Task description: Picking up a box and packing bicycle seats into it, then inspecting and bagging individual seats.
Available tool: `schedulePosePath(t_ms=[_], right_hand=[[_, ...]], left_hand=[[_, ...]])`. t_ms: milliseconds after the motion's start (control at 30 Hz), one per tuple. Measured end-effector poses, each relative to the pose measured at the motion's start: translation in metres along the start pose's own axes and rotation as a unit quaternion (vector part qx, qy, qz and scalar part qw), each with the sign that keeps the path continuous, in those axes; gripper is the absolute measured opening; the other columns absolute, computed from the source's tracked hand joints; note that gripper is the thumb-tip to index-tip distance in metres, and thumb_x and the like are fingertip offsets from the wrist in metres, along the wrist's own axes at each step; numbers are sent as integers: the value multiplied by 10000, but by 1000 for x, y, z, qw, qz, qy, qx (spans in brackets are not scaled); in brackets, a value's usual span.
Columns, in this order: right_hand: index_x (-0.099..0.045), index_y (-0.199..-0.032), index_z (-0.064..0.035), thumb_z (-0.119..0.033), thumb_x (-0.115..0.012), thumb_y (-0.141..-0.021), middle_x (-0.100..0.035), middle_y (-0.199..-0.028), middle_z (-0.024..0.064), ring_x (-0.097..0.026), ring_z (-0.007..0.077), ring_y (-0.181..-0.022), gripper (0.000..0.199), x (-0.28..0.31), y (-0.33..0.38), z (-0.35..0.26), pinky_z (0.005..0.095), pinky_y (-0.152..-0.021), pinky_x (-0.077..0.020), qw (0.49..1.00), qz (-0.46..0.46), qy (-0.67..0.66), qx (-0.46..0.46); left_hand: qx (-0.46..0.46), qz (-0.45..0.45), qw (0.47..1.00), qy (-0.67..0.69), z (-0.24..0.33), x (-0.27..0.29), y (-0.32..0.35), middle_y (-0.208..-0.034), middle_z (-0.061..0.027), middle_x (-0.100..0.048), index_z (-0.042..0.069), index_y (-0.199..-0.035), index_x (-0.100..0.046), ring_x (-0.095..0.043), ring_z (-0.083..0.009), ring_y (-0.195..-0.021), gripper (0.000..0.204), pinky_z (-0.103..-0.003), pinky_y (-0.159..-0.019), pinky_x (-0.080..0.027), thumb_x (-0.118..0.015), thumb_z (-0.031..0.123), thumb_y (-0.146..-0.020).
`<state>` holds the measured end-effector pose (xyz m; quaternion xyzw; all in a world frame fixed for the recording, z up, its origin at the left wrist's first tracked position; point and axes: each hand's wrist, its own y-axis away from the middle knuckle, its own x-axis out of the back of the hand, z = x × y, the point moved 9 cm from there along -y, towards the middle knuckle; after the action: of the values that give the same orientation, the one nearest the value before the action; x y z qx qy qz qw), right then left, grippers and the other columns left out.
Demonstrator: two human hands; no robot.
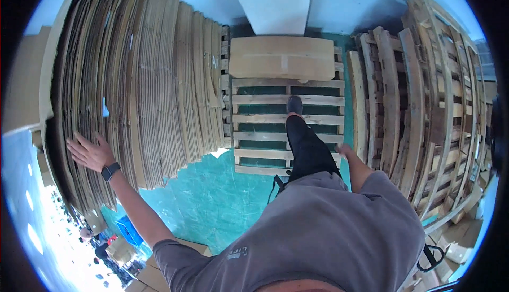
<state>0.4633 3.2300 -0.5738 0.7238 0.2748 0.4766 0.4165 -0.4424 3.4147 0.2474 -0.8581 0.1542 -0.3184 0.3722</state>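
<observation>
My left hand [91,152], with a dark watch [110,171] on its wrist, reaches out over the tall stack of flattened cardboard boxes [159,74] on the left. Its fingers are spread and hold nothing; whether the palm touches the cardboard I cannot tell. My right hand [344,148] hangs low by my right side, near the edge of a wooden pallet [260,136] on the floor. It is small and blurred, so its fingers do not show clearly. One of my feet, in a dark shoe [295,104], is over the pallet slats.
A brown cardboard bundle [281,58] lies across the pallet's far end, before a white pillar [275,0]. Stacked wooden pallets [419,96] rise on the right. A blue crate [129,230] and another person [103,249] appear at lower left. Green floor [217,202] lies between.
</observation>
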Motion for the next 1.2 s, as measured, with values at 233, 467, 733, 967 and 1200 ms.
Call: schedulePosePath(t_ms=[233, 467, 733, 967, 1200], right_hand=[[-703, -1430, 63, -415, -739, -1038, -774, -1328, 247, -778, 350, -1106, 620, 318, 39, -271, 432, -977, -608, 902, 126, -399, 103], [-698, -1447, 59, -422, -760, -1043, -794, -1212, 177, -750, 239, -962, 630, 412, 27, -326, 398, -884, -614, 902, 171, -363, 157], [-782, -1293, -10, -462, -772, -978, -816, -1112, 135, -768, 280, -905, 551, 319, 40, -223, 418, -771, -631, 958, -63, -257, -113], [-808, -1246, -62, -399, -746, -1001, -787, -969, 84, -732, 240, -746, 422, 353, -7, -200, 419, -644, -604, 943, 96, -312, -64], [-674, -1460, -108, -371, -713, -1082, -744, -1106, 65, -715, 180, -775, 462, 330, -3, -372, 367, -662, -584, 968, -65, -240, 34]], left_hand=[[54, -59, 987, -139, 10, -39, -39, -1685, -49, -564, 250, -1645, -524, -625, -277, -1420, 912, -535, -1165, -460, -874, 566, -865], [118, -26, 982, -146, 29, -51, -51, -1588, -43, -610, 247, -1600, -542, -589, -285, -1439, 948, -570, -1173, -417, -917, 605, -807], [147, 24, 976, -159, 16, -59, -47, -1544, -44, -634, 255, -1522, -586, -606, -288, -1389, 829, -589, -1166, -411, -897, 612, -842], [191, -138, 962, -139, -5, -99, -24, -1579, -68, -636, 247, -1553, -611, -626, -311, -1397, 810, -607, -1124, -440, -840, 630, -877], [188, -93, 974, -90, -21, -108, -5, -1569, -68, -637, 278, -1552, -625, -574, -359, -1436, 825, -639, -1154, -409, -885, 567, -824]])
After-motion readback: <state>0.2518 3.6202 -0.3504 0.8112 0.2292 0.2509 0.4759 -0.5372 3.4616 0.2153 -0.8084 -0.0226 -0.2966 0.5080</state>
